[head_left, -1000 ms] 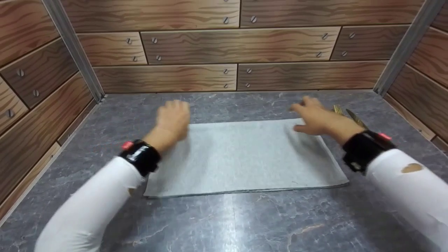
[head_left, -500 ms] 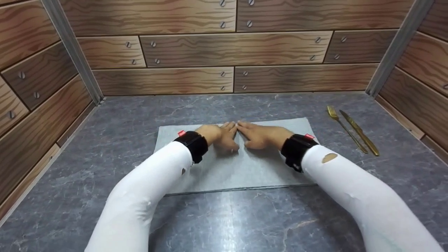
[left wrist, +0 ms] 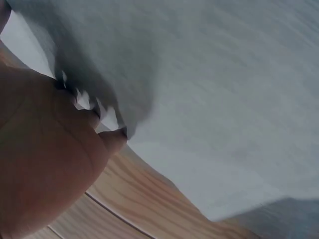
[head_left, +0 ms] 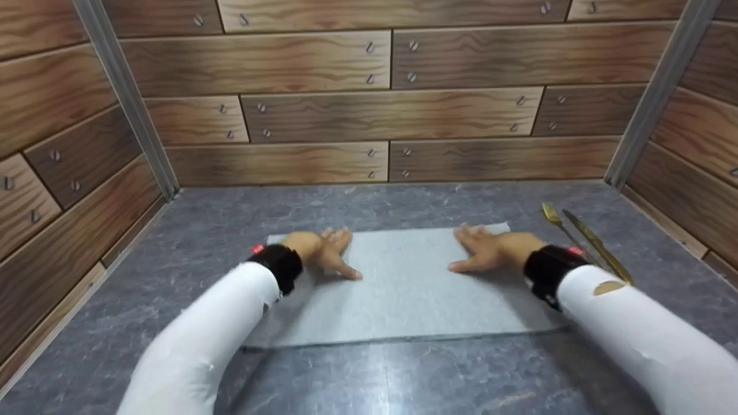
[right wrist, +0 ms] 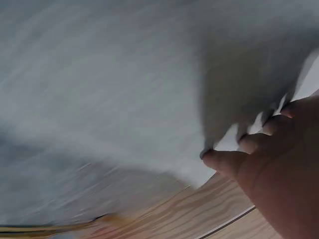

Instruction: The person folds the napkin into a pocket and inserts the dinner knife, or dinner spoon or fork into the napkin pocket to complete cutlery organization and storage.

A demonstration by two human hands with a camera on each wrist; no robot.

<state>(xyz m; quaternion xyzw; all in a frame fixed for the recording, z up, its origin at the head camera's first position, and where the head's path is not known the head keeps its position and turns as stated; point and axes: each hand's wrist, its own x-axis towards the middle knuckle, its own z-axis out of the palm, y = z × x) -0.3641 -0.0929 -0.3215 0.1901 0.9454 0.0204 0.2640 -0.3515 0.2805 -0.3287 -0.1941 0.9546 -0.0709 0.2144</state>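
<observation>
A pale grey cloth (head_left: 403, 288) lies flat on the grey marbled table, its layers showing along the near edge. My left hand (head_left: 331, 252) rests on its far left part, fingers spread and thumb pointing inward. On the far right part lies my right hand (head_left: 481, 251), fingers also spread, thumb toward the middle. In the left wrist view the fingertips of the left hand (left wrist: 60, 144) touch the cloth (left wrist: 209, 99) near its edge. The right wrist view has the right hand (right wrist: 269, 154) touching the cloth (right wrist: 114, 94) likewise, somewhat blurred.
A gold fork (head_left: 552, 214) and a gold knife (head_left: 599, 245) lie right of the cloth, partly hidden by the right wrist. Wood-patterned walls (head_left: 323, 115) enclose the table (head_left: 380, 374) at the back and both sides.
Both hands came down from above the cloth's far corners to meet at its middle. Since then they have moved apart, left hand leftward and right hand rightward, over the cloth.
</observation>
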